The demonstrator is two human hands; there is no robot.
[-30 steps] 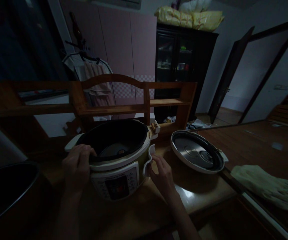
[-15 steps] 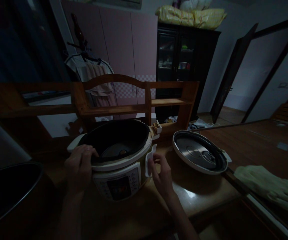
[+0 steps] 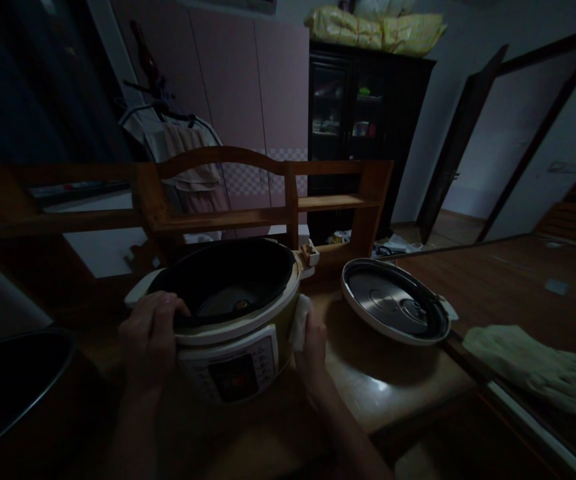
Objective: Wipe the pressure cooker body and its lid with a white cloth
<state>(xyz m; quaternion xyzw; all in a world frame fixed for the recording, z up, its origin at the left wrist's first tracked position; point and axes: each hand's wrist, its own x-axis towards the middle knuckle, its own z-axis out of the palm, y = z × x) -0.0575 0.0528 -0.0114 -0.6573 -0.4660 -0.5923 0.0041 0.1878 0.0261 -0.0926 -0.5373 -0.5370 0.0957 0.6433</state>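
Note:
An electric pressure cooker (image 3: 238,327) with a white rim and a front control panel stands lidless on the table. Its dark inside shows a small knob at the bottom. My left hand (image 3: 151,333) grips the cooker's front-left rim, fingers hooked over the edge. In my right hand (image 3: 313,350) is a white cloth (image 3: 300,323), pressed against the cooker's right outer side. The cooker lid (image 3: 393,300) lies upside down to the right, its metal inner face up.
A dark pot (image 3: 23,393) sits at the near left. Behind the cooker runs a wooden shelf rack (image 3: 223,220). Pale green fabric (image 3: 533,363) lies on the right. Farther back are a dark cabinet (image 3: 368,153) and hanging clothes (image 3: 188,147).
My right hand has turned and flattened the white cloth against the cooker's side. My left hand keeps its grip on the rim. The whole view has shifted slightly.

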